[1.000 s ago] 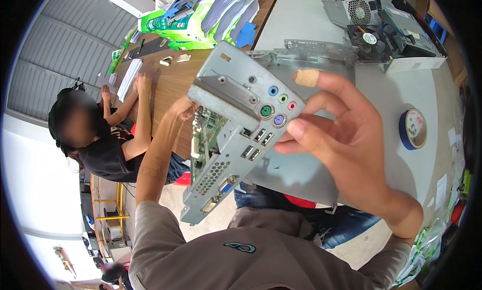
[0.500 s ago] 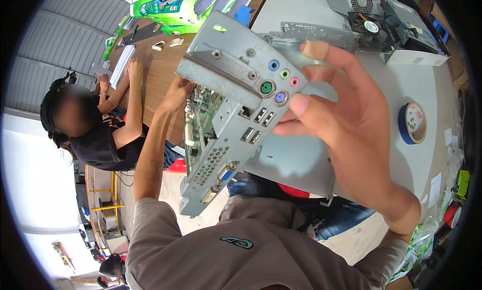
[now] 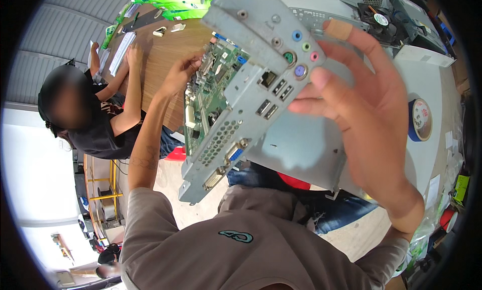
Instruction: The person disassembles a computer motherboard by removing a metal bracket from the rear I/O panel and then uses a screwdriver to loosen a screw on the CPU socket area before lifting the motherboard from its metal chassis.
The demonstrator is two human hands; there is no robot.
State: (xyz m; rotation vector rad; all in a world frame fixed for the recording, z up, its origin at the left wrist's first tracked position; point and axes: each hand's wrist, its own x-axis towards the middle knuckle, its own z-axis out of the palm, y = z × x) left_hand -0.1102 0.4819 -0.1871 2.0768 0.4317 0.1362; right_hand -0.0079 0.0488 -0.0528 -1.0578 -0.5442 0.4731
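Held up tilted in front of me is a green computer motherboard (image 3: 211,84), with a grey metal back panel (image 3: 240,103) attached along its near side. Audio jacks, round sockets, USB ports and a blue video connector show through the panel. My left hand (image 3: 182,73) is closed on the board's far left edge, thumb and fingers pinching it. My right hand (image 3: 374,97) grips the panel's right edge beside the jacks, its thumb in front; a bandage wraps its raised index finger. Part of the right fingers is hidden behind the panel.
Below the panel a flat grey metal sheet (image 3: 296,147) lies at the table's near edge. A roll of tape (image 3: 419,120) sits on the grey table at right. A fan (image 3: 380,20) and metal computer parts stand far right. Another person (image 3: 83,119) works at the wooden table, left.
The motherboard and panel have shifted to the right and turned, so more of the green board shows. Both hands moved along with them, keeping their grip.
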